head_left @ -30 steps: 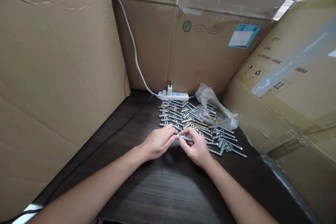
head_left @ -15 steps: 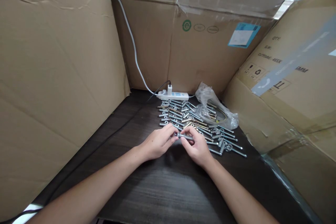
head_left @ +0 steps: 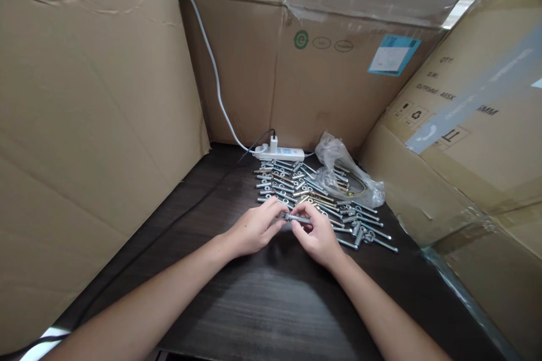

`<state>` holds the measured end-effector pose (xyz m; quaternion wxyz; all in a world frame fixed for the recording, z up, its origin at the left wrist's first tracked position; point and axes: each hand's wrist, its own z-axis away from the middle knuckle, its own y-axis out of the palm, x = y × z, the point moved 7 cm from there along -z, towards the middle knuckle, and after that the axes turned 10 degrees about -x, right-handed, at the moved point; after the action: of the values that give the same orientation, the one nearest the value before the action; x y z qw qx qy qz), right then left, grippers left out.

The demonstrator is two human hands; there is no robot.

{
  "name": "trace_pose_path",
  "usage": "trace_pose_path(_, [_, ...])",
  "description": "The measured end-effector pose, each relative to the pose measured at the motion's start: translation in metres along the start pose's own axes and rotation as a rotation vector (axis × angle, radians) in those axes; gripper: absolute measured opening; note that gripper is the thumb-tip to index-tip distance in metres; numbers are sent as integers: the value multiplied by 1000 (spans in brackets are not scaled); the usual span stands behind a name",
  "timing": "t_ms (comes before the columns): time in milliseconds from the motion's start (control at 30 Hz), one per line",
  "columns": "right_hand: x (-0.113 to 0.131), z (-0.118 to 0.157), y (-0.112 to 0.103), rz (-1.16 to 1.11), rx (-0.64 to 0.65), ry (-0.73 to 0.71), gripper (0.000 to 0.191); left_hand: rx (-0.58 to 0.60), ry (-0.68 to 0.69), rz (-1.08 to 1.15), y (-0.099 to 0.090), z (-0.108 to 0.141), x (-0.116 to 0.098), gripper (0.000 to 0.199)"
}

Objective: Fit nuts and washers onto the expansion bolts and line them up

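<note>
Between my two hands a silver metal bolt (head_left: pixel 300 218) lies almost level, a little above the dark table. My left hand (head_left: pixel 257 227) pinches its left end, where a nut or washer (head_left: pixel 288 216) seems to sit; the fingertips partly cover it. My right hand (head_left: pixel 318 235) has its fingers closed around the shank, with the thumb below. Just beyond the hands are rows of loose bolts, sleeves and washers (head_left: pixel 277 185), silver and brass-coloured. More bolts (head_left: pixel 369 229) lie to the right of my right hand.
A white power strip (head_left: pixel 283 154) with a plugged-in adapter stands at the back. Clear plastic bags (head_left: pixel 372 187) lie right of it. A black cable (head_left: pixel 186 211) crosses the dark table (head_left: pixel 262 316) on the left. Cardboard boxes (head_left: pixel 237 67) wall in the left, back and right.
Both hands stay in nearly the same place on the bolt. The fingers have shifted only slightly, and a bit more of the bolt's left end shows.
</note>
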<state>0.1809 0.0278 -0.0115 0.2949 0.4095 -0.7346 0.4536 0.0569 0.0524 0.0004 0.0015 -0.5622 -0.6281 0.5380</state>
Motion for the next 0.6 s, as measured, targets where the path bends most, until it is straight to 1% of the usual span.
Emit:
trace_pose_path(100, [0, 0, 0, 7, 3, -6, 10, -31, -9, 7, -3, 1, -1, 20])
trace_pose_path(233, [1, 1, 1, 11, 2, -13, 9, -13, -38, 15, -2, 1, 0, 16])
trace_pose_path(333, [2, 1, 1, -4, 9, -3, 8, 4, -11, 8, 0, 0, 0, 15])
trace_pose_path(467, [1, 1, 1, -58, 26, 31, 9, -10, 32, -17, -1, 0, -1, 16])
trace_pose_path(600, [-3, -1, 3, -114, 34, 74, 13, -53, 12, -13, -4, 0, 2, 16])
